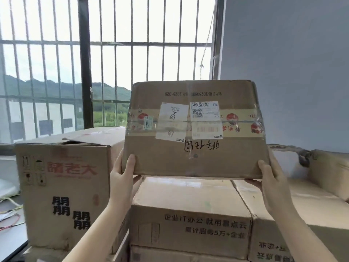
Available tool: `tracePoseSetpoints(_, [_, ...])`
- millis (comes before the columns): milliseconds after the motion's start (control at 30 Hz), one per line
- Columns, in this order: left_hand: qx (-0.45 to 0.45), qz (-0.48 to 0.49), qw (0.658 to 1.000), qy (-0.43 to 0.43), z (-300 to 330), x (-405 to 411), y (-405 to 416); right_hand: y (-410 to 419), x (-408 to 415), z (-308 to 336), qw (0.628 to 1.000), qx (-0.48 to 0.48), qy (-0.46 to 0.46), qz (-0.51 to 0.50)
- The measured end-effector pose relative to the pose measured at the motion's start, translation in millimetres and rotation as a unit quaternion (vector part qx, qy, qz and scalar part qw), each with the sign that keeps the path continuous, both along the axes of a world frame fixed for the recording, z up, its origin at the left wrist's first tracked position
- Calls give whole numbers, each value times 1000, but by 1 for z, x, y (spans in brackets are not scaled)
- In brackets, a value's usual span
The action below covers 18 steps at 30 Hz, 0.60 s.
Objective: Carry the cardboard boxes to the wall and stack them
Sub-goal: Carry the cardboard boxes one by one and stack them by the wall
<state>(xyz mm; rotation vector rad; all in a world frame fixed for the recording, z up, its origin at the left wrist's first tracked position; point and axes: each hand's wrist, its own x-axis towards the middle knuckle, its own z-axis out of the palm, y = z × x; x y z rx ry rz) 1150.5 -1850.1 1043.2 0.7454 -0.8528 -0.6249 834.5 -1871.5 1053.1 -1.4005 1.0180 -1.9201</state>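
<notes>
I hold a taped cardboard box (196, 161) with white shipping labels in front of me, lifted above a stack of other boxes. My left hand (123, 176) grips its lower left corner, thumb on the front face and fingers underneath. My right hand (270, 180) grips the lower right corner the same way. Directly below sits a printed cardboard box (190, 210) on top of the stack, with a gap between it and the held box. The grey wall (287, 72) stands behind on the right.
A tall box with red and black characters (64, 195) stands at the left, its top flap loose. Another box (306, 229) lies at the right of the stack. A barred window (105, 63) fills the back left. Coloured wires (9, 214) lie at far left.
</notes>
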Motion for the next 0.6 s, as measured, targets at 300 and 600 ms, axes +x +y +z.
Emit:
tracePoseSetpoints(300, [42, -8, 999, -24, -30, 13, -136, -164, 7, -23, 999, 9, 24, 34])
tracePoseSetpoints(600, [253, 70, 927, -268, -114, 27, -214, -206, 6, -112, 972, 184, 138, 36])
